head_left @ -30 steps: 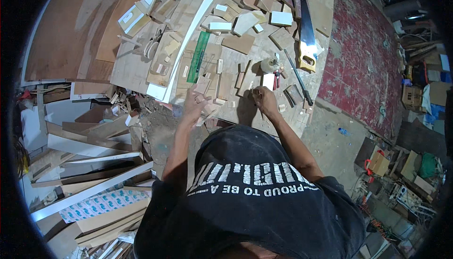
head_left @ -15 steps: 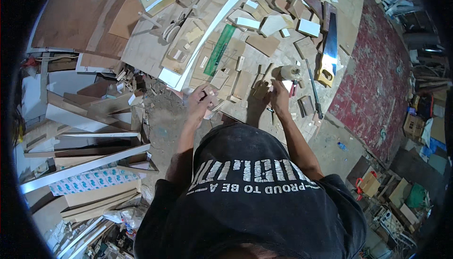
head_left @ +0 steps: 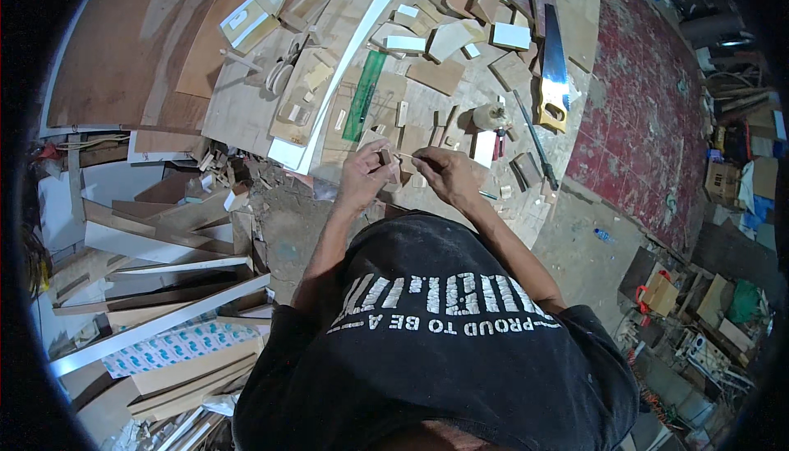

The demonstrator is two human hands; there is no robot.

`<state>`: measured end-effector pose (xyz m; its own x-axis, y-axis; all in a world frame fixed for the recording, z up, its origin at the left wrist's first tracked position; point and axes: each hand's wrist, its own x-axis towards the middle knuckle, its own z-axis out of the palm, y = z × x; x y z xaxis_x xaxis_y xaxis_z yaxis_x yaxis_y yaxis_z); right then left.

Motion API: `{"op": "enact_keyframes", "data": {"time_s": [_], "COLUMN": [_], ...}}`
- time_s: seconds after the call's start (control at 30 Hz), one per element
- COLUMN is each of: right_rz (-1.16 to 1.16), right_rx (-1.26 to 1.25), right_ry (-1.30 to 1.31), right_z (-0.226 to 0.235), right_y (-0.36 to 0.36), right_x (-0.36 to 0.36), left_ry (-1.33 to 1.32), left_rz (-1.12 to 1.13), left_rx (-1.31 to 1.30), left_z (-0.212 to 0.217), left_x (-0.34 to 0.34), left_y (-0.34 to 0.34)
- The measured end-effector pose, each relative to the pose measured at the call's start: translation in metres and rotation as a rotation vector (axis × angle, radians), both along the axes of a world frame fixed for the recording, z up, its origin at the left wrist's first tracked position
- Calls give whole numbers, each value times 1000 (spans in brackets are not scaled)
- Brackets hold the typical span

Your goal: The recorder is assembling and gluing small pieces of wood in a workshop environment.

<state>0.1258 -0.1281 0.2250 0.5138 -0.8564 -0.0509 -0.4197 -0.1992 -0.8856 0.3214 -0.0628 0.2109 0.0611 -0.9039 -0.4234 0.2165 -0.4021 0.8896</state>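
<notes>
A small wooden piece (head_left: 389, 161) is gripped by the left hand (head_left: 362, 177) near the table (head_left: 521, 219) edge; just beside it, a thin stick (head_left: 407, 155) is pinched by the right hand (head_left: 449, 175). Beyond, a green ruler (head_left: 364, 97) is seen, and a handsaw (head_left: 553, 60) far right.

Cool light brightens my table (head_left: 580, 15) and glares off the saw (head_left: 554, 64); edges bow toward my view's black rim.
</notes>
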Motion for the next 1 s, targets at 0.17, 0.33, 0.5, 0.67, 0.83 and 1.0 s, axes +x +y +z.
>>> {"op": "enact_keyframes", "data": {"time_s": [0.17, 0.33, 0.5, 0.67, 0.83, 1.0], "right_rz": [69, 24, 36, 92, -2, 67], "right_rx": [-144, -186, -222, -267, 10, 265], "right_ry": [-47, -22, 8, 55, -72, -81], "right_z": [4, 6, 16, 29, 16, 8], "right_y": [1, 11, 13, 25, 42, 59], "right_x": [1, 1, 1, 5, 5, 0], "left_ry": [-10, 3, 50, 22, 13, -57], "left_rz": [4, -18, -25, -63, -70, -191], "left_rx": [-70, -96, -95, -61, -138, -53], "left_z": [1, 2, 5, 6, 0, -5], "left_x": [-5, -3, -3, -9, -10, -10], "left_y": [5, 10, 14, 21, 33, 49]}}
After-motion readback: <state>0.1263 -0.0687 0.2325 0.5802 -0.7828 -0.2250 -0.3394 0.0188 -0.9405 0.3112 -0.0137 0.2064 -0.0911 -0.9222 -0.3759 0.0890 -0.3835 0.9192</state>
